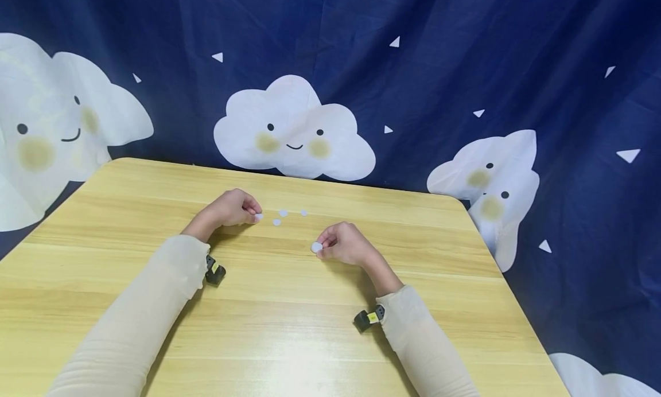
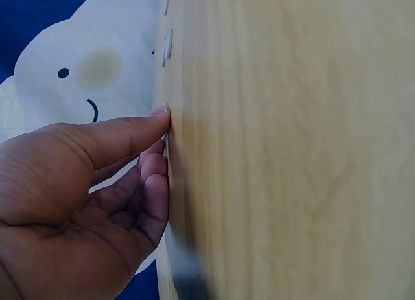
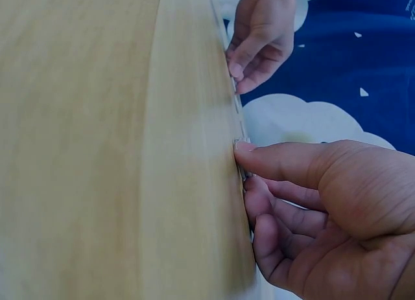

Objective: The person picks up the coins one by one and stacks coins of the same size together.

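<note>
Near the far part of the table my left hand (image 1: 230,207) has its thumb and fingertips on a small white disc (image 1: 259,216), pinching it at the tabletop. My right hand (image 1: 347,245), lower and to the right, pinches another white disc (image 1: 317,247) between thumb and fingers. Between the two hands lie three loose discs: one pale disc (image 1: 283,213), a second disc (image 1: 276,222) just in front of it, and a third disc (image 1: 303,213) to their right. In the left wrist view, the thumb and fingers largely hide the held disc.
The pale wooden table (image 1: 289,294) has rounded far corners. Behind it hangs a dark blue curtain (image 1: 423,81) with white smiling clouds and small triangles. A black camera (image 1: 215,272) sits on the left wrist and another black camera (image 1: 368,319) on the right.
</note>
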The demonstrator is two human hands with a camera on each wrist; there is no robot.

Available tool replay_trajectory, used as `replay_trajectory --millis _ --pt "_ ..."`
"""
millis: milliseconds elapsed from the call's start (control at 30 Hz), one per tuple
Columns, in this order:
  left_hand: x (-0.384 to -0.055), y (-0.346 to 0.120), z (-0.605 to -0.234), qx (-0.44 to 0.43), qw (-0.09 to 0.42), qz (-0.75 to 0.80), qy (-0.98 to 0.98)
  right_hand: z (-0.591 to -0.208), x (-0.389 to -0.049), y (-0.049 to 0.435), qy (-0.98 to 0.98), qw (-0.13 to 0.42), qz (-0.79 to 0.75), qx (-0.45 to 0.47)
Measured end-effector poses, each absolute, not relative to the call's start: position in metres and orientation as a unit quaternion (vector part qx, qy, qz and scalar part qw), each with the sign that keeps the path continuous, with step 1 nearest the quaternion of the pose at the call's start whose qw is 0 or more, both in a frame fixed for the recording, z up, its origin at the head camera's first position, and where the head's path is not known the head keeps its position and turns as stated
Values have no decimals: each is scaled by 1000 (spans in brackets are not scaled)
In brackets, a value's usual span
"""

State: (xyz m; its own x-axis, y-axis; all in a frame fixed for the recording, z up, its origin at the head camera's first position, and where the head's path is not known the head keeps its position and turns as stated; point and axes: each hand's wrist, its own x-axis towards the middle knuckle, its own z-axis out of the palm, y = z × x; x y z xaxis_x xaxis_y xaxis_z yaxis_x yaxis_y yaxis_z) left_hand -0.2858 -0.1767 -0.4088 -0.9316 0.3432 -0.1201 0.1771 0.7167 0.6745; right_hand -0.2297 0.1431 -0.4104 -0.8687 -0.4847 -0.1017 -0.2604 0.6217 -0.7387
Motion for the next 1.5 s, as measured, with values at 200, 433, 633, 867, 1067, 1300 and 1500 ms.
replay_trajectory --millis 200,433,633,867,1067,1300,1500 --pt "-281 -175 -409 146 128 346 918 -411 -230 143 888 146 -381 -213" --pt "-273 -169 -407 140 131 342 920 -412 -230 142 888 146 -380 -215" --pt "-268 -164 -408 141 136 339 920 -411 -230 142 889 146 -379 -212" --pt "-259 -157 -403 156 148 334 918 -412 -230 141 891 143 -376 -212" --pt "-253 -150 -404 168 148 332 916 -411 -230 141 890 143 -378 -212" --pt "-249 -143 -405 182 155 348 907 -411 -230 142 891 139 -375 -213" --pt "-246 -135 -405 203 160 347 901 -412 -230 141 893 137 -371 -212"
